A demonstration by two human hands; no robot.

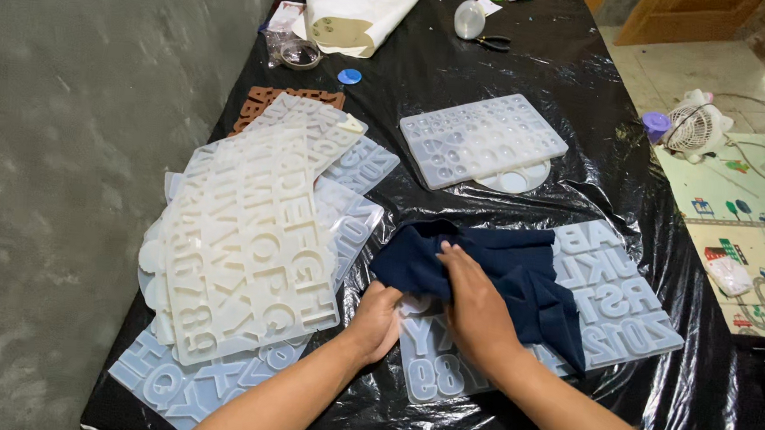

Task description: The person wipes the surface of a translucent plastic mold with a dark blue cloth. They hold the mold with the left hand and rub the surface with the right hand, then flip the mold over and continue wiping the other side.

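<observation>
Cloth: dark blue cloth (512, 272) lay bunched on the clear letter mould (611, 313), near the bench (585, 86) front.
Right hand (474, 309): pressed flat, fingers together, on the cloth.
Left hand (379, 319): curled, pinching the cloth's edge.
Neighbour: stacked white moulds (244, 242), just left.
Risk: hard rubbing might shift the mould on the slippery black sheet.

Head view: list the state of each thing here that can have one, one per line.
Dark blue cloth: bunched, pressed on the mould by both hands.
Clear letter mould: flat, partly covered by the cloth.
Right hand: palm down on the cloth.
Left hand: gripping the cloth's edge.
Stack of letter moulds: piled unevenly.
Round-cavity mould: flat, uncovered.
Small fan: lying on the floor.
</observation>
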